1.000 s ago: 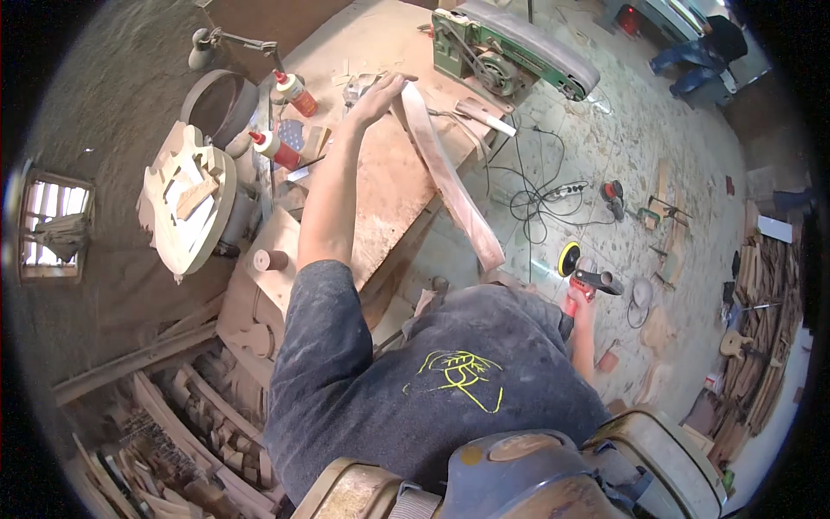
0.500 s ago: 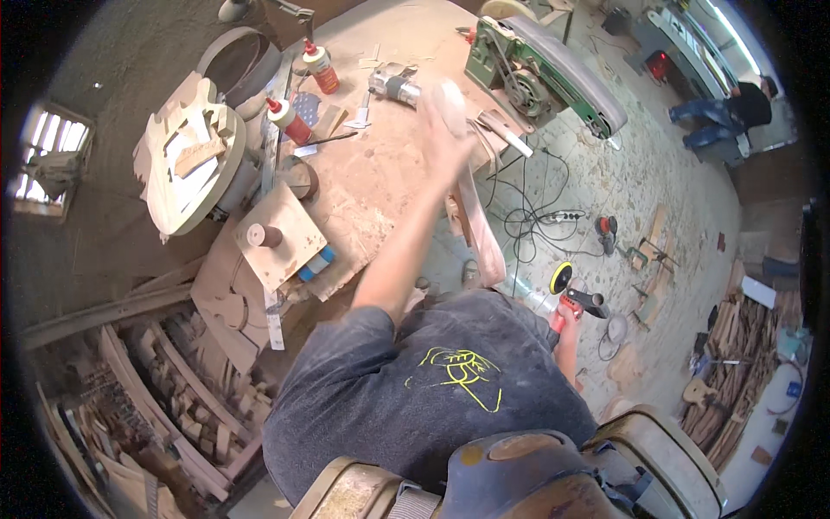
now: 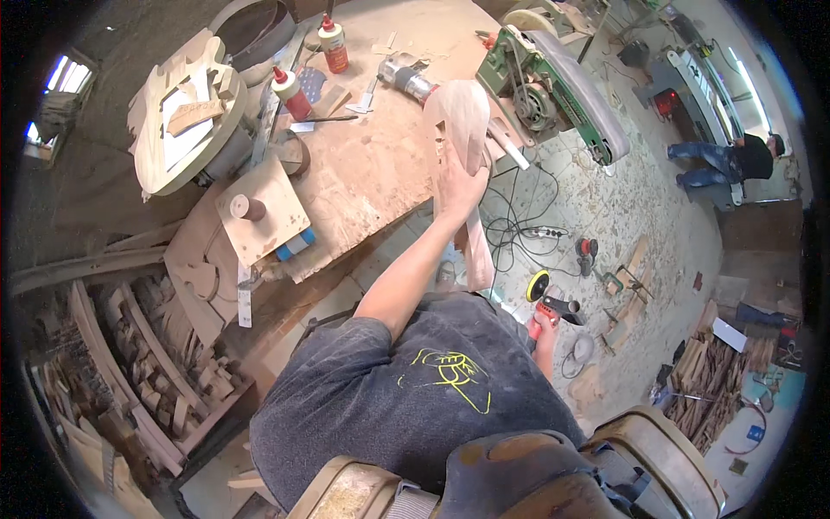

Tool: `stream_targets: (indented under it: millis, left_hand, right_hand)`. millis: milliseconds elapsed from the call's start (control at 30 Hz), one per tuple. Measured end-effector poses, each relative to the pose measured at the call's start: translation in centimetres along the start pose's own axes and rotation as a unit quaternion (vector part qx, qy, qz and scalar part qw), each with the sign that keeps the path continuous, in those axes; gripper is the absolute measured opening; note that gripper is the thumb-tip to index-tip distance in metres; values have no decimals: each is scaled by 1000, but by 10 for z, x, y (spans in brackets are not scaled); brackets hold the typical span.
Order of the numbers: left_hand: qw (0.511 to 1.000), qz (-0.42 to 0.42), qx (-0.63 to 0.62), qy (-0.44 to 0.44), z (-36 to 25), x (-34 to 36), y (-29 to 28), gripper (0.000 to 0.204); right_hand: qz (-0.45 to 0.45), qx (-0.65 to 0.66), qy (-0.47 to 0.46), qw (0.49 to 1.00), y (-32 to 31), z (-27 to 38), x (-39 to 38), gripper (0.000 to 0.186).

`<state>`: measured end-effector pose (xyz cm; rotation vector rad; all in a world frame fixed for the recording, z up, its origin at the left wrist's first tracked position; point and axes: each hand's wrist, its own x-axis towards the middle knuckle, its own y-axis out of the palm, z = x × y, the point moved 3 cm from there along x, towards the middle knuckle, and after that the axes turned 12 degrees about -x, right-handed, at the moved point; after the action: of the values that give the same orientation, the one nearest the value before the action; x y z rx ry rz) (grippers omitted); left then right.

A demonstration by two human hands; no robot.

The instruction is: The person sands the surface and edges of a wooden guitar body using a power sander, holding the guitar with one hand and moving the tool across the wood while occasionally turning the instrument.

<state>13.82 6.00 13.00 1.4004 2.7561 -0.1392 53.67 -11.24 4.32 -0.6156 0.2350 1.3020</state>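
My left hand (image 3: 465, 183) is closed round the edge of a pale wooden workpiece (image 3: 467, 112), shaped like a guitar body, with a rounded upper end and dark cut-outs. A long section (image 3: 479, 259) runs from below the hand toward my shirt. Beside my right side, my right hand (image 3: 543, 333) grips a red and black disc sander (image 3: 546, 315). Its round pad (image 3: 537, 285) has a yellow rim and points away from me, apart from the wood. Part of the right forearm is hidden behind my body.
On the workbench (image 3: 372, 182) lie glue bottles (image 3: 333, 45), a power tool (image 3: 406, 80) and calipers (image 3: 363, 100). A green belt sander (image 3: 553, 91) stands beyond. Cables (image 3: 519, 225) and clamps (image 3: 616, 284) lie on the floor. Another person (image 3: 735, 164) is at far right.
The wooden workpiece has turned so its broad face shows, and my left hand has come lower on it. The sander in my right hand has shifted slightly left. My view has turned a little.
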Motion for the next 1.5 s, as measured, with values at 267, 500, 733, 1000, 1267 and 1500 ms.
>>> stream_targets:
  millis: [267,500,733,1000,1267,1500]
  left_hand:
    - [1000,-3,-6,-6,10,3,12,98]
    - [995,-49,59,68,13,7,24,95]
    - [991,-4,130,23,-4,38,29,93]
    - [991,25,129,-16,-13,41,21,94]
    - [993,-22,112,25,-5,43,18,93]
    - [996,-92,23,-5,11,43,-4,93]
  right_hand:
    - [11,10,-14,1000,-7,-2,12,29]
    - [40,-4,-2,999,-19,-8,23,37]
    - [37,15,-2,999,-22,-10,24,29]
    - [-20,-29,-9,999,-8,36,-8,34]
    - [27,17,16,999,-25,-2,28,42]
    - [14,-6,-4,1000,-19,4,28,26]
